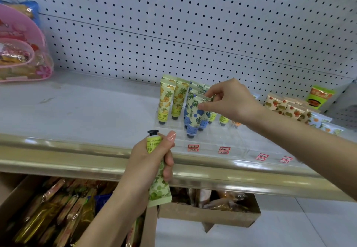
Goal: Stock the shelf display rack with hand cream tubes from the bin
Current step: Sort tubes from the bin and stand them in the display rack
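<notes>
Left hand [152, 161]: grips green tube [158, 177], six o'clock.
Right hand [228, 99]: pinches blue floral tube [195, 115] in clear rack [216, 136], centre.

Shop: pegboard shelf [96, 111] with price labels [193, 148]

the left hand [152, 161] wraps the middle of the pale green grape-print plastic tube [161, 192], leaving only its black cap and crimped end in sight; its lettering by the thumb is too blurred to read. the right hand [229, 101] pinches and covers the top corner of the blue flower-print plastic tube [194, 114] and hides all but the lower ends of the yellow-green tubes [223, 119] behind it. writing on the red-framed paper price labels [193, 147] below that hand is too small to read. the pink clear plastic pouch [23, 53] far left of both hands runs off the edge.
</notes>
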A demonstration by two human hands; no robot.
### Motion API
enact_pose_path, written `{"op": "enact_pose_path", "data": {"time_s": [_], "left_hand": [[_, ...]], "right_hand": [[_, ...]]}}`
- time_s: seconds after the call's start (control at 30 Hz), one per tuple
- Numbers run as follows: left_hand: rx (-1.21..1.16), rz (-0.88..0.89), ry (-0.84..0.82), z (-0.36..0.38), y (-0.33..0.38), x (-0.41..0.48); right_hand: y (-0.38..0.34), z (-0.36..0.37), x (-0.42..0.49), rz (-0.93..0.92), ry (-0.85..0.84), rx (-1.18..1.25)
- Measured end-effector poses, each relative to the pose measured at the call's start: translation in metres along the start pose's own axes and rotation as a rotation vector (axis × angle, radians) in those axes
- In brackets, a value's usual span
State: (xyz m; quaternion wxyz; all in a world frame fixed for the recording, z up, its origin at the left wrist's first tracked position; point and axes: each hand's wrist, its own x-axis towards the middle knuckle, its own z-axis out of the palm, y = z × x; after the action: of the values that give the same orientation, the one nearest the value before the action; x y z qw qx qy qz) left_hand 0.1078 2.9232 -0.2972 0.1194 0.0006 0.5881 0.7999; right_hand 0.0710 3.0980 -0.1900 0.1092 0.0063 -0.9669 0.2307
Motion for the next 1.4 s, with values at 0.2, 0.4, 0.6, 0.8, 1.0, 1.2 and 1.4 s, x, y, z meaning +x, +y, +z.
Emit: {"op": "enact_pose_path", "data": {"time_s": [0.2, 0.4, 0.6, 0.8, 1.0, 1.2, 1.4], "left_hand": [[-0.266, 0.062, -0.149, 0.003, 0.003, -0.016], [-0.444, 0.037, -0.163, 0.024, 0.010, -0.023], [-0.587, 0.019, -0.208, 0.057, 0.013, -0.049], [-0.691, 0.092, -0.155, 0.079, 0.025, -0.071], [-0.285, 0.250, -0.122, 0.080, 0.025, -0.081], [-0.089, 0.172, -0.138, 0.079, 0.017, -0.087], [0.172, 0.231, -0.109, 0.082, 0.011, -0.080]], "right_hand": [[0.000, -0.013, -0.012, -0.010, 0.062, 0.143], [0.003, -0.005, -0.080, 0.095, -0.137, 0.464], [0.016, 0.004, -0.123, 0.163, -0.298, 0.642], [0.018, -0.010, -0.150, 0.267, -0.529, 0.826], [0.029, -0.033, -0.159, 0.356, -0.368, 1.068], [0.050, -0.059, -0.156, 0.329, -0.102, 1.032], [0.051, -0.078, -0.148, 0.248, -0.073, 0.688]]}}
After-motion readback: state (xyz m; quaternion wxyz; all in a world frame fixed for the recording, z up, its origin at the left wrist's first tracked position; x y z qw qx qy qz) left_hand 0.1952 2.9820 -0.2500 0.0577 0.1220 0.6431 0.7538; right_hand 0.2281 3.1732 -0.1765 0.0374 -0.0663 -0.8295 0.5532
